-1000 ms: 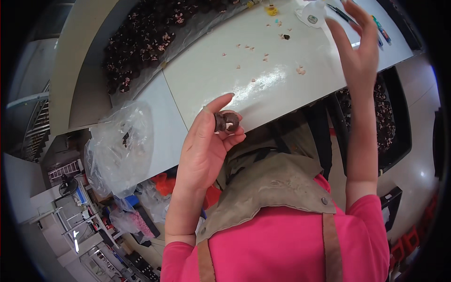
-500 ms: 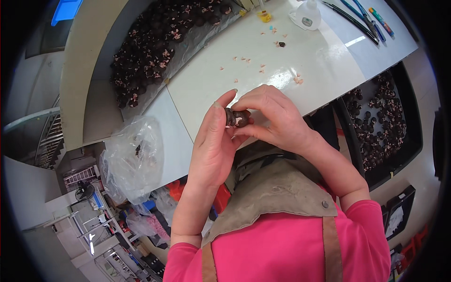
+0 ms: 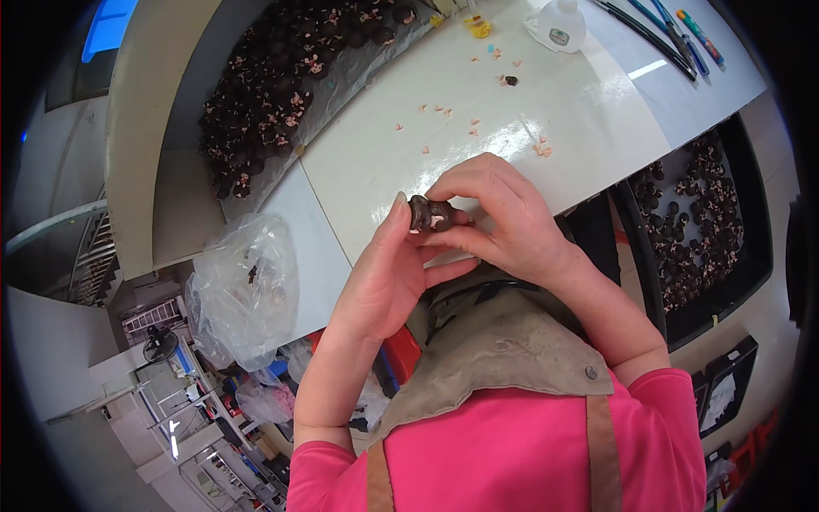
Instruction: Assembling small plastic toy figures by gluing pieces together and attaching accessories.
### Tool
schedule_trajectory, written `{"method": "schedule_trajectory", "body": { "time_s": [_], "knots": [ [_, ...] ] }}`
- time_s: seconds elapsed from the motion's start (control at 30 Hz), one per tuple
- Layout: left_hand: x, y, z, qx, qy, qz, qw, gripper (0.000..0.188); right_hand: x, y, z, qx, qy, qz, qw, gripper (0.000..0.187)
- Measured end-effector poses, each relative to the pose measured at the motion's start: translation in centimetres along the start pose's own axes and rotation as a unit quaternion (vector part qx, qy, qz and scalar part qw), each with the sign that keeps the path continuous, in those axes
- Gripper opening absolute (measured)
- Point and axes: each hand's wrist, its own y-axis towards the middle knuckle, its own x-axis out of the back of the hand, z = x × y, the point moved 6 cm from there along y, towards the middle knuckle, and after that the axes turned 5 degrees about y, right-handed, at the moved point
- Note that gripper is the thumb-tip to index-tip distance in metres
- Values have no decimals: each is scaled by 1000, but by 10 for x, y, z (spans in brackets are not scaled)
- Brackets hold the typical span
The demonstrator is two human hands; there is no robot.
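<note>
A small dark brown figurine with pale pink parts is held between both hands over the table's near edge. My left hand pinches its left end, the thumb up along the side and the fingers bent beneath. From the right, my right hand grips the other end between thumb and curled forefinger. Beyond the hands, tiny pale pink pieces lie scattered over the white tabletop. One small dark piece sits among them, farther back.
A large bin of similar dark pieces stands at the far left. Below it lies a clear plastic bag. A black tray of more pieces is at the right. Farther back are a white bottle, a small yellow container and several pens.
My left hand has shifted slightly down and left. Its fingers, raised beyond the figurine before, are now bent below it. My right hand keeps its grip nearly unmoved.
</note>
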Motion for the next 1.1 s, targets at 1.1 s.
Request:
{"method": "schedule_trajectory", "body": {
  "time_s": [1.1],
  "knots": [
    [-7,-8,4,110,24,5,994,57,4,-8,2,102,24,13,994,38]
  ]
}}
